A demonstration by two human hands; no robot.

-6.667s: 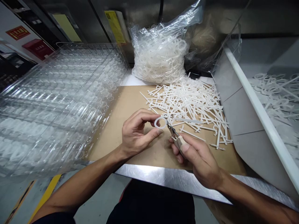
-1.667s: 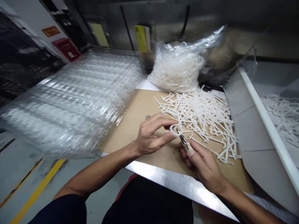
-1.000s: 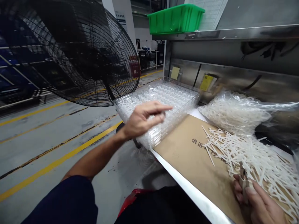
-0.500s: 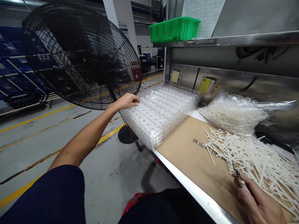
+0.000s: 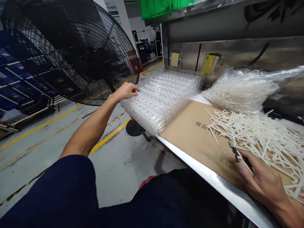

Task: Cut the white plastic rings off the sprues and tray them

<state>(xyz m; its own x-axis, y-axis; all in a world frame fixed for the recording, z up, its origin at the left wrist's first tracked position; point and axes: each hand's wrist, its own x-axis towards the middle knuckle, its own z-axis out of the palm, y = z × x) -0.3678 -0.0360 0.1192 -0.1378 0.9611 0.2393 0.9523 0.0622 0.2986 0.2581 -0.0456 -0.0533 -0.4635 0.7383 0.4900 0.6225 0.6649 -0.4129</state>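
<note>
My left hand (image 5: 128,91) is over the left edge of a stack of clear plastic trays (image 5: 163,109), its fingers curled together. Whatever is between those fingertips is hidden. White ring-shaped parts (image 5: 148,103) sit in rows in the top tray. Low on the right, my right hand (image 5: 261,177) is closed around a pair of cutting nippers (image 5: 242,158), their jaws pointing up and left. Beside it, a loose pile of white plastic sprue sticks (image 5: 258,139) covers part of a brown cardboard sheet (image 5: 182,126).
A clear bag of white rings (image 5: 239,90) lies behind the sprue pile. A large black fan (image 5: 90,60) stands left of the trays. Overhead, a green bin (image 5: 163,8) rests on the metal shelf. The bench's metal edge (image 5: 209,177) runs along the front.
The view has tilted down, so the bench appears higher. My left hand stays by the tray edge with its fingers still curled. The nippers in my right hand have turned further left.
</note>
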